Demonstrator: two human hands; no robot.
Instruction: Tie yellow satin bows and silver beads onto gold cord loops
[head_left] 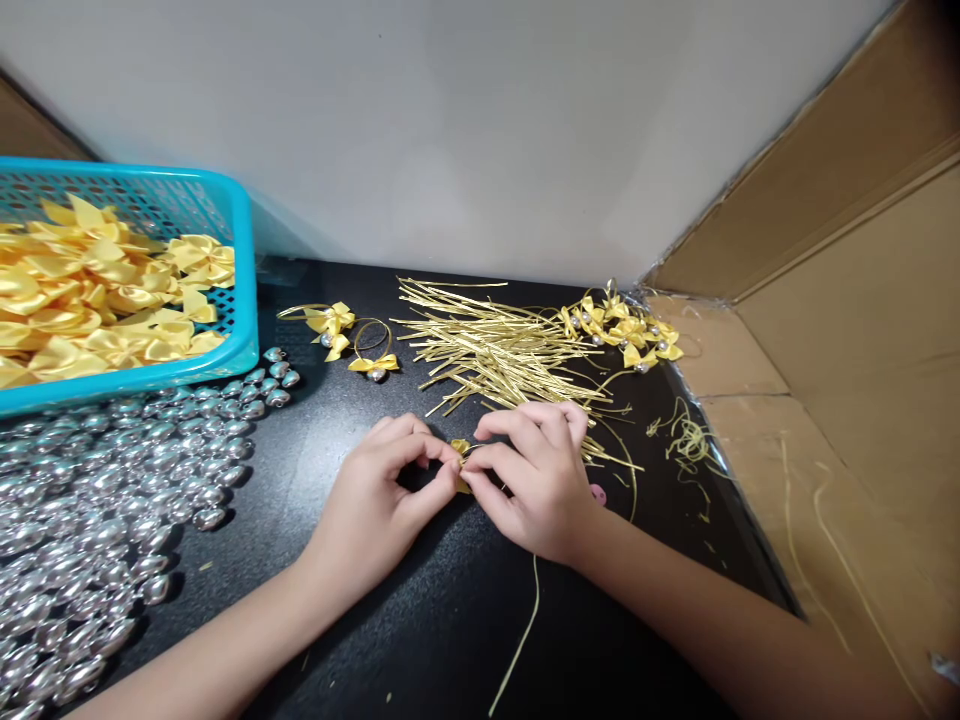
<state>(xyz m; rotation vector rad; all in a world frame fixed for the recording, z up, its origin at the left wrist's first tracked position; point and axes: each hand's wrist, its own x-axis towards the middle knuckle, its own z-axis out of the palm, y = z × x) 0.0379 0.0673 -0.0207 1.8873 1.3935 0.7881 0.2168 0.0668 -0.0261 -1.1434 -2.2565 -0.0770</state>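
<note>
My left hand (394, 480) pinches a small yellow ribbon bow (460, 447) between thumb and forefinger, and most of the bow is hidden by the fingertips. My right hand (536, 475) meets it there, its thumb and forefinger closed at the bow's right side. What exactly the right fingertips grip is too small to make out. A thin dark loop shows beside them. From under the right hand a pale yellow string (525, 640) trails toward the near edge. Just behind the right hand lies a pile of gold cords (495, 345).
A blue basket (244, 270) of yellow bows (97, 290) stands at left, with many silver beads (150, 480) before it. Bow-and-bead loops (373, 366) lie behind my left hand, more bow pieces (630, 330) at back right. Tangled thread (690, 440) lies near the cardboard wall (862, 300).
</note>
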